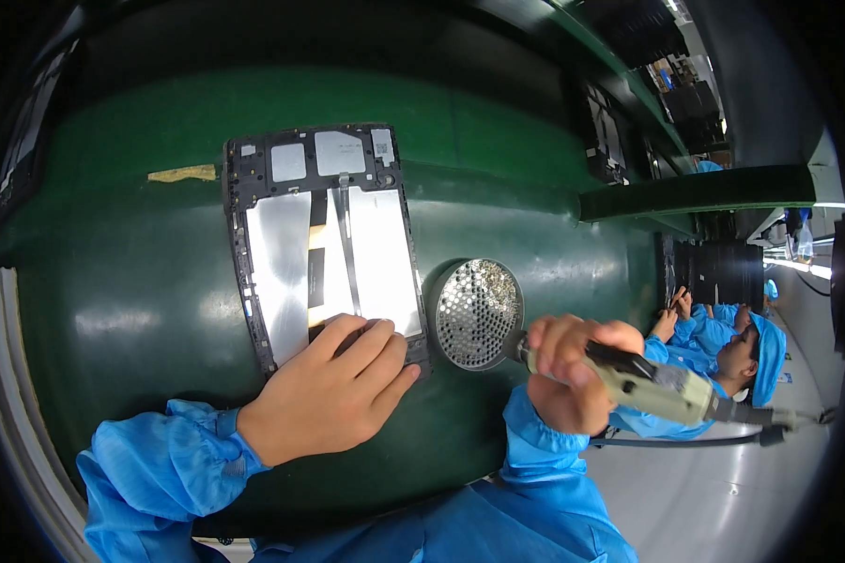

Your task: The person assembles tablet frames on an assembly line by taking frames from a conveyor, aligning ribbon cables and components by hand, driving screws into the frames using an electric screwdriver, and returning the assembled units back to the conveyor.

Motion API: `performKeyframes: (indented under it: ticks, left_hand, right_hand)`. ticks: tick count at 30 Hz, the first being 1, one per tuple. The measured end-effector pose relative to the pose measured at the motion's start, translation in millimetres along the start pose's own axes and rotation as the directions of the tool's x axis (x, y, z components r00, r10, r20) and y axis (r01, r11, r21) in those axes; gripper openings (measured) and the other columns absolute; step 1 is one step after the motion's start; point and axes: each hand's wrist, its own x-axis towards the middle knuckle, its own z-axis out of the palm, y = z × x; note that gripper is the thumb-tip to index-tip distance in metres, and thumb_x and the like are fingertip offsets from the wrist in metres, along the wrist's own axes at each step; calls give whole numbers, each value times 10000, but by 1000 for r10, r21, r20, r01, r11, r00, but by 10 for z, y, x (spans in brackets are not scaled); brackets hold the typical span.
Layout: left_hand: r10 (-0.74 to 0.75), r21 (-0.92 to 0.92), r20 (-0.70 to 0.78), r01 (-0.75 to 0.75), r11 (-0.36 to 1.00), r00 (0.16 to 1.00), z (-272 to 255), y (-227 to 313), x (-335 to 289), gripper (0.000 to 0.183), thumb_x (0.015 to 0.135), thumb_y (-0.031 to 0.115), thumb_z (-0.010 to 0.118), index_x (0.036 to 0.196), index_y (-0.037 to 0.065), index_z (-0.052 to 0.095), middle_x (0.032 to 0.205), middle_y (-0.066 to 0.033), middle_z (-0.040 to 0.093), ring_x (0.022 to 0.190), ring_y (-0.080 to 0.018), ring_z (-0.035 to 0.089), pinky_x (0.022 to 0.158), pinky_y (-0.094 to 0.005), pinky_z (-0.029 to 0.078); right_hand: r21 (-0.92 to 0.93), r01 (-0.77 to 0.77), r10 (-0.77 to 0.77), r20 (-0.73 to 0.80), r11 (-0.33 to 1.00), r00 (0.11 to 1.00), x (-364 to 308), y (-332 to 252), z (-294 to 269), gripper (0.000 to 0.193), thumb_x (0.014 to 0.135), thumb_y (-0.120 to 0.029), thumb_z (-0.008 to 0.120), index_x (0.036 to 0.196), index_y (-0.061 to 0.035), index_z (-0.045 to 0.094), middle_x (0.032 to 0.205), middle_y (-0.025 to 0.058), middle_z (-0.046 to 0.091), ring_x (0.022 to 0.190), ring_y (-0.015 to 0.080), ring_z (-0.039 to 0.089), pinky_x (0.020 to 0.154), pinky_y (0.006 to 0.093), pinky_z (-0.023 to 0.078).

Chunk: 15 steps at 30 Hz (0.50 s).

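Note:
A tablet chassis (270, 267) with a black frame and silvery inner panels lies on the green bench top. My left hand (333, 389) rests across its near end, fingers spread and bent over the edge without gripping it. In my right hand (577, 371) is an electric screwdriver (662, 389), held nearly level with its tip pointing left. The tip is beside the right rim of a round metal dish (438, 333); whether it touches is unclear. Small screws (486, 281) sit in the dish, over a plate full of holes.
A yellowish tape strip (183, 174) is stuck on the green bench (122, 310), left of the chassis. A green metal bar (699, 192) crosses at right. More tablet parts (606, 136) lie at the back right. A co-worker in blue (756, 361) works at the right. The screwdriver's cable trails right.

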Motion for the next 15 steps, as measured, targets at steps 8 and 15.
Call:
performKeyframes:
  ticks: [8, 15]
  left_hand:
    - [-15, -17, -10, 15, 1000, 1000, 6, -6, -5, 219, 806, 128, 631, 992, 33, 695, 999, -149, 596, 1016, -289, 548, 898, -400, 422]
    - [-18, -30, -39, 17, 999, 999, 22, -1, 6, 186, 804, 134, 649, 941, 21, 706, 990, -151, 599, 1010, -291, 549, 892, -398, 421]
  right_hand:
    - [-39, -77, 82, 169, 996, 982, -194, -42, 321, 282, 802, -72, 610, 1053, -58, 483, 605, 63, 497, 535, 191, 498, 587, 375, 446]
    - [-39, -106, 112, 191, 994, 975, -200, 7, 355, 284, 799, -51, 594, 1054, -47, 469, 614, 74, 500, 544, 193, 501, 595, 382, 454]
